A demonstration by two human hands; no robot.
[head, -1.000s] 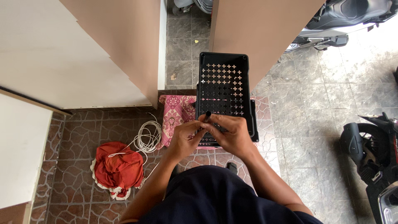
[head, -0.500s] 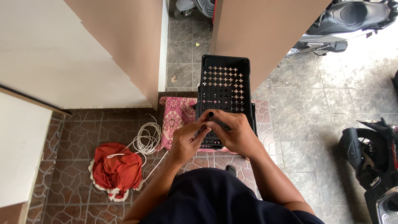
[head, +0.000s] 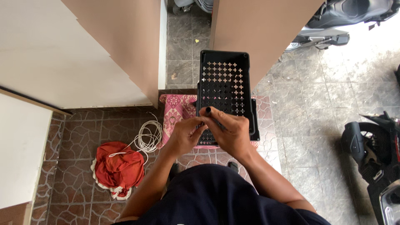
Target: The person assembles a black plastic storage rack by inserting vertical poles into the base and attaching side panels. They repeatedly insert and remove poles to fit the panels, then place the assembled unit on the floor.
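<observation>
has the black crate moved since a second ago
No. The black perforated crate still lies on the pink patterned mat, its far end still level with the tan wall panel's edge.

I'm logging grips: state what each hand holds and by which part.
Both hands, left hand and right hand, meet over the near end of the black perforated plastic crate. Their fingers pinch something small there; what it is cannot be told.

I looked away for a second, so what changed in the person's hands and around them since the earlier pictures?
Very little. The left hand and right hand stay together over the near end of the black perforated tray; their fingers shifted only slightly. The tray, pink cloth, white cord coil and red cloth stayed put.
</observation>
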